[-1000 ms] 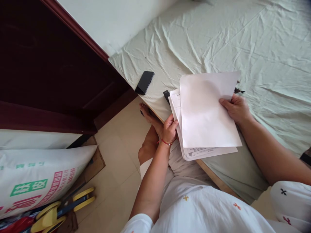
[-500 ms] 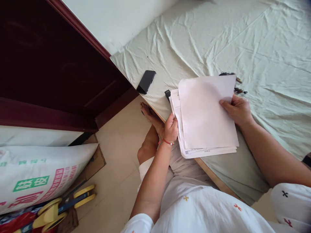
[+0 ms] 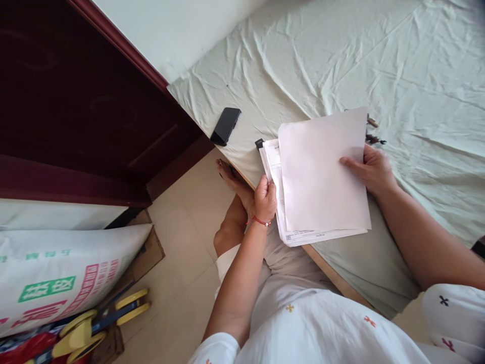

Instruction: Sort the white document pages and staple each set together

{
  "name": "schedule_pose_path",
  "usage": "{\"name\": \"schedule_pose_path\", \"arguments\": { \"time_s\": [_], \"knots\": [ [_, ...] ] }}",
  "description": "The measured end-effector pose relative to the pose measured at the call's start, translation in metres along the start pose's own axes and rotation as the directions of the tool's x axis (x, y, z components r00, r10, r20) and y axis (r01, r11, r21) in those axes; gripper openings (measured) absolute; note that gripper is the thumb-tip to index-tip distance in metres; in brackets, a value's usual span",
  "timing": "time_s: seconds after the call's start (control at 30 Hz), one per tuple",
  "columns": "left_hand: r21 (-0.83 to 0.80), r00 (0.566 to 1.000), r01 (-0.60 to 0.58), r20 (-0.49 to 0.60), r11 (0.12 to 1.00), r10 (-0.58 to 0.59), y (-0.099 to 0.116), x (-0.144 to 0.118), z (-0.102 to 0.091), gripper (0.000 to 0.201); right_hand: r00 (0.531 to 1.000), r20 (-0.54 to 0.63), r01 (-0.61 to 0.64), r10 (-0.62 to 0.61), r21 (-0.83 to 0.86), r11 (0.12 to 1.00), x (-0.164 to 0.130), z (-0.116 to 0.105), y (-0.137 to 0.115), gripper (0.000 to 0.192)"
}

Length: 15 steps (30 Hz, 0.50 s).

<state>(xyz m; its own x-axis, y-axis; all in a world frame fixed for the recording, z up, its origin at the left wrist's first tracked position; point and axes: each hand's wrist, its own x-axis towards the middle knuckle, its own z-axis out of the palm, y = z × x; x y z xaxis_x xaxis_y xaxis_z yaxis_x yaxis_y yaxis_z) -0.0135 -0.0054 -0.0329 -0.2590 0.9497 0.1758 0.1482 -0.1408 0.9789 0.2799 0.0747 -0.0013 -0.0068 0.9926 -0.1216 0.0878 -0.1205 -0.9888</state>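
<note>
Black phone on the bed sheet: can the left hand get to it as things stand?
Probably yes. The flat black phone lies bare, nothing between, but the left hand grips the white paper stack and must let go.

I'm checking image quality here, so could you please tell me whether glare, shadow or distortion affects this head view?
Head view: soft daylight, no hard shadows; the top sheet is washed out to near blank white; the dark door loses detail; wide-angle bending shows at the edges; both hands stay sharp.

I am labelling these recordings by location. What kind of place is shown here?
Most likely a bedroom in a home. A bed with a wrinkled pale green sheet fills the right side, beside a dark wooden door and a tiled floor. A phone lies on the sheet.
</note>
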Motion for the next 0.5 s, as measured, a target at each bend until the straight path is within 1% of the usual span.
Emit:
{"name": "schedule_pose_path", "arguments": {
  "time_s": [0.07, 0.13, 0.23, 0.33, 0.4, 0.5],
  "knots": [
    [0.010, 1.000, -0.001, 0.003, 1.000, 0.001, -0.0004, 0.0001, 0.0004, 0.044, 0.998, 0.026, -0.053, 0.051, 0.065, 0.997, -0.0014, 0.0014, -0.0045, 0.045],
    [-0.010, 1.000, 0.006, 0.009, 1.000, -0.006, -0.0015, 0.0001, 0.0016, 0.045, 0.998, 0.014, -0.069, 0.068, 0.117, 0.991, -0.0017, 0.0022, -0.0067, 0.042],
    [-0.070, 1.000, 0.028, 0.008, 0.997, -0.027, -0.0031, -0.0004, 0.0040, 0.046, 0.998, -0.058, -0.026, 0.033, 0.115, 0.993, -0.0016, 0.0030, -0.0064, 0.029],
    [-0.121, 0.997, 0.071, -0.006, 0.990, -0.072, -0.0037, -0.0011, 0.0050, 0.047, 0.986, -0.162, 0.050, -0.037, 0.078, 0.996, -0.0018, 0.0040, -0.0057, 0.024],
    [-0.129, 0.996, 0.081, -0.017, 0.988, -0.084, -0.0040, -0.0014, 0.0046, 0.048, 0.971, -0.233, 0.084, -0.052, 0.131, 0.988, -0.0013, 0.0039, -0.0065, 0.026],
    [-0.119, 0.996, 0.082, -0.027, 0.990, -0.086, -0.0051, -0.0015, 0.0038, 0.049, 0.964, -0.266, 0.094, -0.023, 0.259, 0.961, 0.0022, 0.0002, -0.0080, 0.032]
  ]
}}
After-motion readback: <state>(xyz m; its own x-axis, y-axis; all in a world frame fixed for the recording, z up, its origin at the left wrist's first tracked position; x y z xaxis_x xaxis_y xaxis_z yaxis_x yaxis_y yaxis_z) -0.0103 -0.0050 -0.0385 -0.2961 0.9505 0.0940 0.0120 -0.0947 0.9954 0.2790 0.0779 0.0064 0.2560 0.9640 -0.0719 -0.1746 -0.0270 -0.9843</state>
